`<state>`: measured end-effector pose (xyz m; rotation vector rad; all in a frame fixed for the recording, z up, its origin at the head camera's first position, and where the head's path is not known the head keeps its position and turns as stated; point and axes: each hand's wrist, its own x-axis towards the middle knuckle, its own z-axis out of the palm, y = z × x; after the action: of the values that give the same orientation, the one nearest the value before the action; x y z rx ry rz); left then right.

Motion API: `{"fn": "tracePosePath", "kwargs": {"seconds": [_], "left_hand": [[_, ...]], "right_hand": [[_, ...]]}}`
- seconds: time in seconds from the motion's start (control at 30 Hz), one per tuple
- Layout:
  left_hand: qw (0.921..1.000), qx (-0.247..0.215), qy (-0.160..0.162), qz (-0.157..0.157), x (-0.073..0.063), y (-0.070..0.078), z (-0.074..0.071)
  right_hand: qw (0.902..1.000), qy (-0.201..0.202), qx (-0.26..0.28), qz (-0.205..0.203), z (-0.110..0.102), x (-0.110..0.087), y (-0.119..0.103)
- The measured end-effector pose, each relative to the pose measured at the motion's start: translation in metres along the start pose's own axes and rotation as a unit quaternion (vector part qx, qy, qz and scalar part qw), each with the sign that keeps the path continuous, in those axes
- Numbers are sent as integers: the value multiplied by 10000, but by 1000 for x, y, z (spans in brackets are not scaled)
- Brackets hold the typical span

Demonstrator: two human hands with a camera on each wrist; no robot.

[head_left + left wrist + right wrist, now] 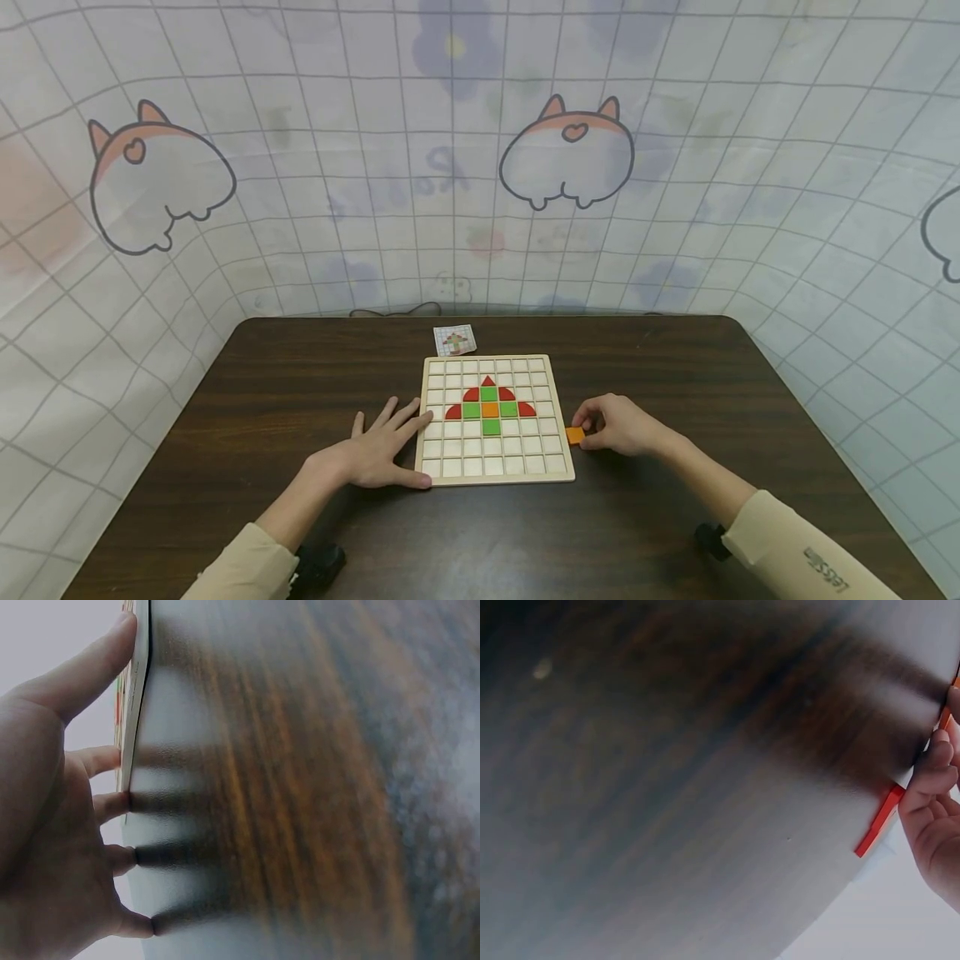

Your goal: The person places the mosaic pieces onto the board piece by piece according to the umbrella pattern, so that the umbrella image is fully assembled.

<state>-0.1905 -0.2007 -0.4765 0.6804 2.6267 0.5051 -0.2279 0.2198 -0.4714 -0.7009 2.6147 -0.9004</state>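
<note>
My left hand (370, 454) lies with spread, fairly straight fingers at the left side of a pale wooden grid board (495, 480), its thumb and a fingertip on the rim. At the board's right edge, my right hand (621, 425) pinches an orange square tile (575, 435) between thumb and finger. On the board, red rounded pieces (527, 410) and a red triangle (488, 381) surround several green square tiles (491, 427) and one orange square (490, 409). In the right wrist view, a red piece (880, 821) sits close by the right hand's fingers.
A small pattern card (454, 340) showing a similar coloured figure lies behind the board. Dark wood table (300, 375) stretches around it. A black cable (397, 312) runs along the back edge, before a patterned cloth (487, 208).
</note>
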Motion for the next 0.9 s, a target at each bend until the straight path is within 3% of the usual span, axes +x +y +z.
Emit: {"fn": "tracePosePath", "kwargs": {"seconds": [0.53, 0.9], "left_hand": [[10000, -81, 16, 29, 1, 0, -1], [9999, -125, 23, 33, -1, 0, 0]], "right_hand": [[9989, 282, -238, -296, -5, -1, 0], [9987, 249, 49, -449, -2, 2, -10]]}}
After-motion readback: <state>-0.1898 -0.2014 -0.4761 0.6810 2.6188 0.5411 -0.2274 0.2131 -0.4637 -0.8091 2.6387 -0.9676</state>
